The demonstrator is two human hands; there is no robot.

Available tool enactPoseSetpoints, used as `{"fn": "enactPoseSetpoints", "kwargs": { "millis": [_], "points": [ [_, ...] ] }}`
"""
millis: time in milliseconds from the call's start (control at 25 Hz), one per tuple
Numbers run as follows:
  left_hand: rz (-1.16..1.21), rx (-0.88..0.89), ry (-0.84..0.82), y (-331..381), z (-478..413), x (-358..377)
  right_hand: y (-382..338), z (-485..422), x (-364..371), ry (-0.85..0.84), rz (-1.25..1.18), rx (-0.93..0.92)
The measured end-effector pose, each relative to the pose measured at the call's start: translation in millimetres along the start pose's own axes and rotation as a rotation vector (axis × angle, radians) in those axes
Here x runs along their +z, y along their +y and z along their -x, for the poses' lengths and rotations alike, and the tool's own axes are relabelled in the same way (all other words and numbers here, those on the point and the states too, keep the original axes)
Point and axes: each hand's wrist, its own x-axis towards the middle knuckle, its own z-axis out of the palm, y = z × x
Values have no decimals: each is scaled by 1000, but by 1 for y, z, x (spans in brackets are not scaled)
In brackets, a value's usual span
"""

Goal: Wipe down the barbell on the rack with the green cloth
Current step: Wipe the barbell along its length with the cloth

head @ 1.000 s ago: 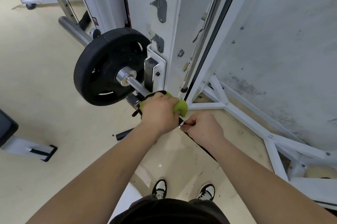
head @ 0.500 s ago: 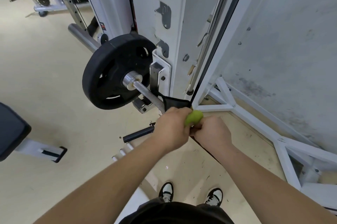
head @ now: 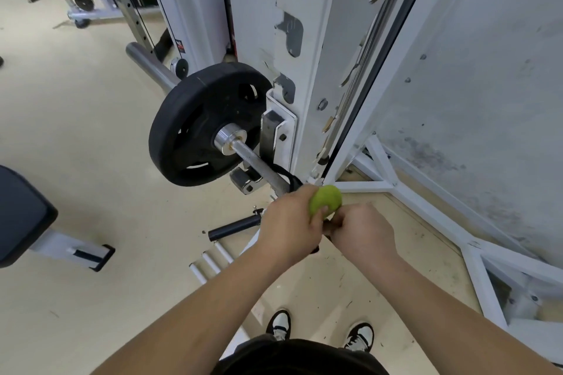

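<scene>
The steel barbell rests in a hook of the white rack, with a black weight plate on its sleeve. My left hand is wrapped around the bar's near part with the green cloth bunched under its fingers. Right beside it, my right hand is closed on the bar, touching the left hand. The bar under both hands is hidden.
A black bench pad on a white foot stands at the left. A short black handle and white pegs lie below the bar. White frame struts run along the grey wall at the right. My shoes are below.
My left hand has slid the cloth along the bar away from the plate, toward me, until it met my right hand. More bare bar shows by the plate.
</scene>
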Motion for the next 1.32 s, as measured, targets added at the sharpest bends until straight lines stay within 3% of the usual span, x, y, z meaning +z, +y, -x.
{"fn": "enactPoseSetpoints", "kwargs": {
  "millis": [80,160,280,440,680,880,1000,1120,1320],
  "points": [
    [62,-77,120,-12,-5,-27,-3,-4,-2,11,19,-42],
    [40,-115,365,-24,-17,-60,-12,-11,-4,33,-36,-96],
    [-128,-109,609,-49,-39,-84,-34,-24,3,21,-43,-175],
    [-459,-103,304,-86,-70,-47,-50,-38,13,33,28,-166],
    [-426,-97,246,-89,-81,-57,-52,-43,15,52,77,-183],
    [-517,189,18,-97,-59,-77,-51,-43,16,55,86,-198],
    [-635,40,111,-97,-82,-87,-51,-44,15,53,92,-191],
    [-558,-96,168,-81,-94,-83,-52,-46,16,51,94,-176],
    [-588,257,-22,-80,-47,-65,-51,-42,15,64,58,-176]
  ]
}}
